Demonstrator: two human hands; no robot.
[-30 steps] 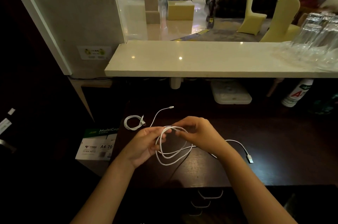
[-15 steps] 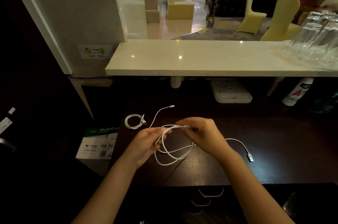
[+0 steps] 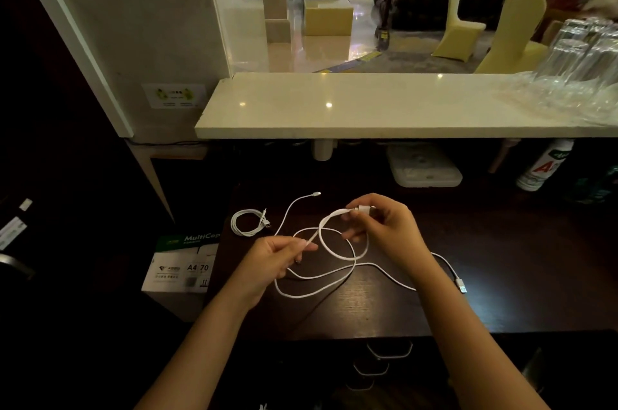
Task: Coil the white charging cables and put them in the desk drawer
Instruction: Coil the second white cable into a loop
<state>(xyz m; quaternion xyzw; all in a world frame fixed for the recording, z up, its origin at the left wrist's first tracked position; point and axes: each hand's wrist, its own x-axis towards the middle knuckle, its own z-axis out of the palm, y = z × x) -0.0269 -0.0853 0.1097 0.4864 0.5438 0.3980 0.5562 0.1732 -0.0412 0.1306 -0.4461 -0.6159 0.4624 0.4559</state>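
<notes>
A long white charging cable lies in loose loops on the dark desk. My left hand pinches one strand of it at the left. My right hand grips a folded bunch of the same cable a little higher and to the right. One plug points away at the back; the USB plug trails off to the right. A second white cable sits coiled at the desk's left end. Drawer handles show under the front edge.
A pale stone counter overhangs the back of the desk, with glasses at its right end. Under it sit a white plastic box and a white bottle. A box of A4 paper stands left of the desk.
My hands have drawn apart: the left one dropped slightly left with a strand, the right one lifted the bunched cable up and to the right. The loop between them has widened.
</notes>
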